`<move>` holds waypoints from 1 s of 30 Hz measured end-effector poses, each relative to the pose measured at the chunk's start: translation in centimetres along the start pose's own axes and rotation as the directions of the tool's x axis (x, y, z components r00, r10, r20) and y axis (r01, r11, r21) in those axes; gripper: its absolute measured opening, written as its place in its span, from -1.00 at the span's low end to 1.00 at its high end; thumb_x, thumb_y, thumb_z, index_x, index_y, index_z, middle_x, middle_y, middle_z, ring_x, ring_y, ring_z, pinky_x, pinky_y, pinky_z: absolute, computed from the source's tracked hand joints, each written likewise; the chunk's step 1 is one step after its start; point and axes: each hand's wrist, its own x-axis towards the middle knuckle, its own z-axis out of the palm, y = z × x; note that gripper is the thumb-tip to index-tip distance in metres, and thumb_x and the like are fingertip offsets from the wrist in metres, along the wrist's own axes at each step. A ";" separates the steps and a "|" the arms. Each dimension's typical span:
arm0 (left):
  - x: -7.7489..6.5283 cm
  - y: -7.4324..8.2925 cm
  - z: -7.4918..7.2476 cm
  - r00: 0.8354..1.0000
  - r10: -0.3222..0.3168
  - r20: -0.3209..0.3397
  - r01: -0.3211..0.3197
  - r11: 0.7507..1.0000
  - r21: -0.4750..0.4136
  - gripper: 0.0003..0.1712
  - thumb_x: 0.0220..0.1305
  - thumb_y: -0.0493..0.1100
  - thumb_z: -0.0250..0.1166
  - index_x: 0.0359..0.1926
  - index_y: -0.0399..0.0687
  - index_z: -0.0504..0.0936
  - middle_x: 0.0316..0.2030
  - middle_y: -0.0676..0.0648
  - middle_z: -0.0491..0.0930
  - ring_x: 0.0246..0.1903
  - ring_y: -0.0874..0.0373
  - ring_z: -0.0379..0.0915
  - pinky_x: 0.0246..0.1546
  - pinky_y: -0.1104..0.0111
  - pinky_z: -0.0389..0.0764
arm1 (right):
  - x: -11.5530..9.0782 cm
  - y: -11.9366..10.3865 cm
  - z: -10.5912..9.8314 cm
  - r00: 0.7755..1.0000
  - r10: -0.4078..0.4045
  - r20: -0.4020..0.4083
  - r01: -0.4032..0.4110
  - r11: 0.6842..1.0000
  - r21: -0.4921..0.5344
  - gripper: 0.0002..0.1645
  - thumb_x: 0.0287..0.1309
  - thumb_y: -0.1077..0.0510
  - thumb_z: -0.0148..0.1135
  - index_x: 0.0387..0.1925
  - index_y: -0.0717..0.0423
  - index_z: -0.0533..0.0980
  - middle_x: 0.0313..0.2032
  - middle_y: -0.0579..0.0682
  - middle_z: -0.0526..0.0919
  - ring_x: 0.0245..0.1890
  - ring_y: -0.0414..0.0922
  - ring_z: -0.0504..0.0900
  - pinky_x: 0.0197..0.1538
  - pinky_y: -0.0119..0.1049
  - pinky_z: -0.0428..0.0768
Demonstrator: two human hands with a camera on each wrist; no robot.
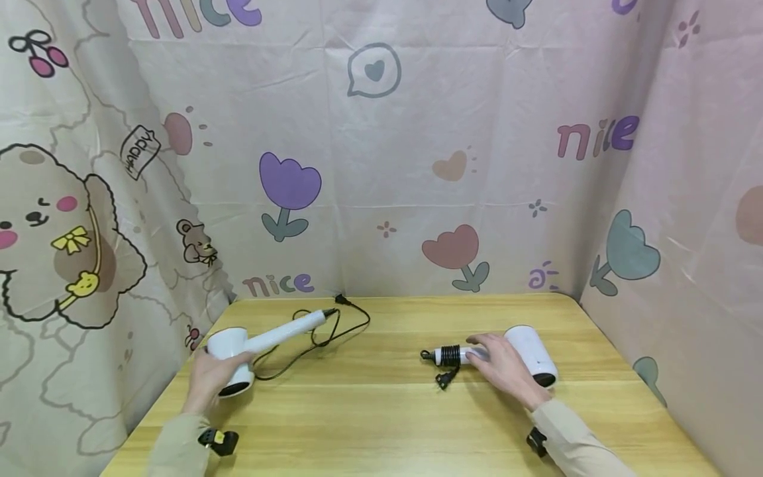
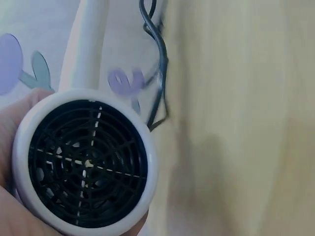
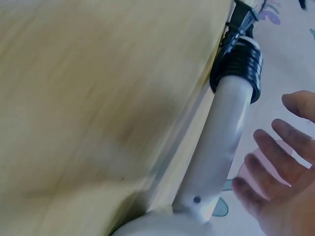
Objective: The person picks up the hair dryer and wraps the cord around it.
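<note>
My left hand point(image 1: 210, 376) grips the barrel of a white hair dryer point(image 1: 286, 335) at the left of the table. In the left wrist view, its round black grille point(image 2: 88, 164) faces the camera, with the fingers around the barrel's side. Its handle points toward the back right, and its black cord trails loosely behind. On the right lies a second white hair dryer point(image 1: 530, 351), its black cord point(image 1: 450, 356) wound around the handle's end. Over that handle, my right hand point(image 1: 505, 366) hovers with fingers spread. The right wrist view shows the fingers beside the handle point(image 3: 216, 142), apart from it.
Both dryers are on a wooden table point(image 1: 369, 424). A printed curtain point(image 1: 381, 132) hangs behind it and along both sides. The left dryer's loose plug point(image 1: 342, 299) lies near the table's back edge.
</note>
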 end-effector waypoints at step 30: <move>-4.5 9.9 12.1 0.988 0.122 0.097 -0.068 0.898 -0.435 0.09 0.03 -0.07 0.53 0.42 -0.18 0.04 0.20 -0.26 0.29 0.02 -0.02 0.41 -0.06 0.26 0.61 | 5.4 -8.3 2.0 0.991 -0.027 0.134 -0.074 0.716 0.694 -0.66 0.49 0.12 -0.05 -0.02 0.27 0.56 -0.20 0.19 0.71 -0.02 0.08 0.65 0.20 -0.13 0.54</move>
